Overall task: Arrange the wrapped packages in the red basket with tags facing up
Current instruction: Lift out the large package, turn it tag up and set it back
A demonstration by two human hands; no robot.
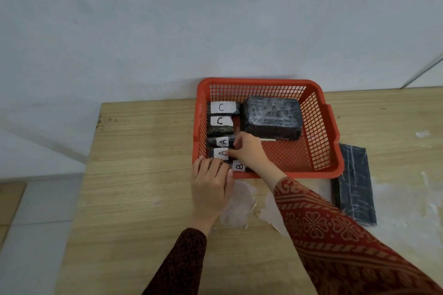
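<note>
The red basket (321,127) stands on the wooden table against the wall. Down its left side lies a column of small black wrapped packages with white tags up: two marked C (223,107), two marked A (223,142), and one marked B (239,166) at the near edge. A big black wrapped package (272,116) with no tag showing fills the far right part. My right hand (249,151) reaches into the basket and pinches the near A package (221,153). My left hand (211,187) rests over the basket's near left corner, fingers touching the packages there.
A flat black wrapped package (354,184) lies on the table right of the basket, partly under its corner. Crumpled clear plastic film (237,203) sits on the table in front of the basket. The table's left edge drops to a tiled floor.
</note>
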